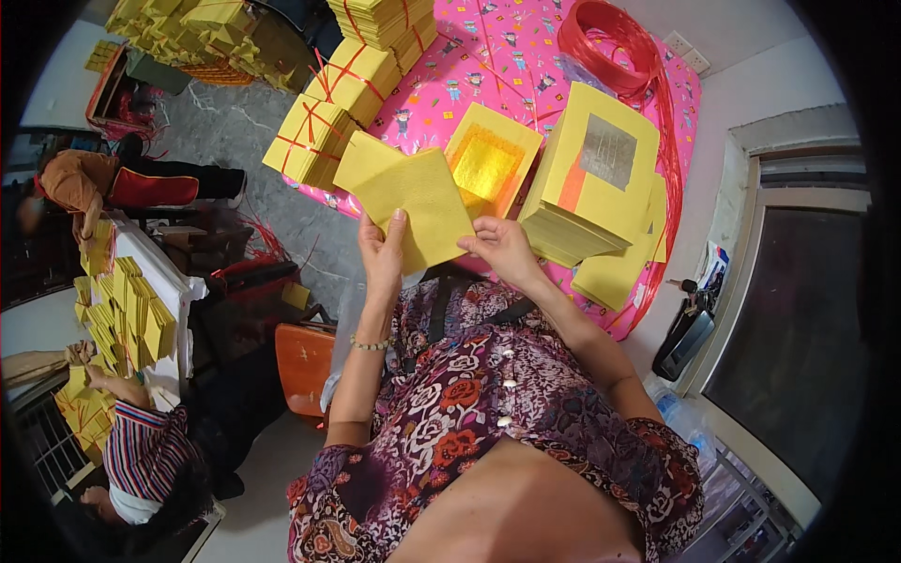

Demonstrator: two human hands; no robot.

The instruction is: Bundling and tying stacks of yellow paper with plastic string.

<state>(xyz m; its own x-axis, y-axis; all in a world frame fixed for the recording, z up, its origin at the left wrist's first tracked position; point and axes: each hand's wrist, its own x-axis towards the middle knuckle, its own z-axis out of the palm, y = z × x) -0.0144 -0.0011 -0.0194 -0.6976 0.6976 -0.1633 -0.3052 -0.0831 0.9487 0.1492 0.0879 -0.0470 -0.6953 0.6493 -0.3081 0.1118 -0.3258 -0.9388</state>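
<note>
The left hand [380, 258] and the right hand [504, 251] hold one square, dull-yellow paper sheet [419, 205] between them; how many layers it has cannot be told. The left fingers are closed on its near-left edge, thumb lying flat on top and the rest out of sight underneath. The right fingers are narrow, pinching the near-right corner between thumb and forefinger. Most of the sheet reaches out beyond both sets of fingers, tilted, over the near edge of a desk [526, 28] covered in pink printed cloth. Just beyond the left thumb, partly under the held sheet, shows a second plain yellow paper piece [359, 158]; whether those fingers touch it is hidden. Directly beyond the right fingers lies a yellow paper with a shiny gold square on an orange ground [488, 159], part-covered by the held sheet. To the right of the right fingers, near but apart, stands a thick yellow paper stack with a silver rectangle on top [601, 205], and past it loose yellow sheets [605, 281]. Farther beyond the right fingers sits a coil of red plastic strip [610, 42]. Beyond and left of the left fingers are yellow paper bundles tied with red strip [314, 141].
</note>
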